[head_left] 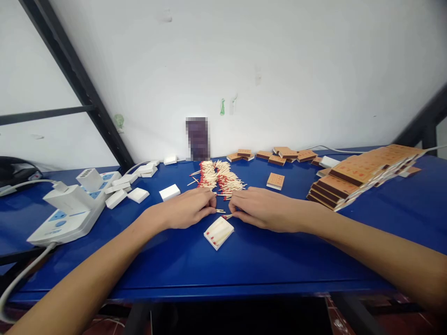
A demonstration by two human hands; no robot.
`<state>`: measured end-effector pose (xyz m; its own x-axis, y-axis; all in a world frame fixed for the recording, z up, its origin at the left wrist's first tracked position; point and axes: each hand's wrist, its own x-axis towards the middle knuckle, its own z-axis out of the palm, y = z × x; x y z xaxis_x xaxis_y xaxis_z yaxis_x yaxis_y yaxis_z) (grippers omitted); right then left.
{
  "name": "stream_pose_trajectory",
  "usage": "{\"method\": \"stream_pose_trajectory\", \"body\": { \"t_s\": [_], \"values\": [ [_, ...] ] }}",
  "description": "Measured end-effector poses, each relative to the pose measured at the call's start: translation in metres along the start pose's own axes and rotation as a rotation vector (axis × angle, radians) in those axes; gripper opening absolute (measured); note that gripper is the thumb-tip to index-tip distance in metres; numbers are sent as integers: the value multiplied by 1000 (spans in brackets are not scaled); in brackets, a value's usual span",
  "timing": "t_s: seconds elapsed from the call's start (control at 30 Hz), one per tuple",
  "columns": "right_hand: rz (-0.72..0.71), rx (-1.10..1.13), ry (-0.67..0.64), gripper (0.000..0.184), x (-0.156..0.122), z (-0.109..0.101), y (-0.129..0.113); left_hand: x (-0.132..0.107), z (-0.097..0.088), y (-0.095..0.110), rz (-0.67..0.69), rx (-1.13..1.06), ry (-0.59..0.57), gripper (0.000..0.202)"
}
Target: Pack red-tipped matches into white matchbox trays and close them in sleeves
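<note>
In the head view, a white matchbox tray holding matches is lying on the blue table. At its eleven o'clock the left hand is pinching matchsticks; at two, the right hand is gripping a red-headed match. Loose match piles are lying at twelve.

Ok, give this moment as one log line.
left hand: pinches pale wooden matchsticks | right hand: pinches red-tipped wooden match | white rectangular tray: holds more matches, on blue table
</note>
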<state>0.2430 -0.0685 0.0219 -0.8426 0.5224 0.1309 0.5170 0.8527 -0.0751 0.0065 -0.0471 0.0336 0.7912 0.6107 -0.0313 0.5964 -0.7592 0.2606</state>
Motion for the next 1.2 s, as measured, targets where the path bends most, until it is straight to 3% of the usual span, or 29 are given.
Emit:
{"method": "stream_pose_trajectory", "body": {
  "t_s": [0.27,0.7,0.83,1.03,1.2],
  "values": [
    [14,-48,-42,19,-1,2,2,1,-4,5,-37,-51,-15,12],
    [3,-180,34,21,3,6,4,-4,-1,3,15,21,-10,12],
    [-4,-113,108,21,4,-3,-8,-3,-1,4,15,17,6,10],
    [-159,-37,86,20,5,3,-27,-2,-1,5,52,-23,40,8],
    [-125,110,77,20,1,3,-25,-2,-2,8,84,-51,89,7]
  ]
}}
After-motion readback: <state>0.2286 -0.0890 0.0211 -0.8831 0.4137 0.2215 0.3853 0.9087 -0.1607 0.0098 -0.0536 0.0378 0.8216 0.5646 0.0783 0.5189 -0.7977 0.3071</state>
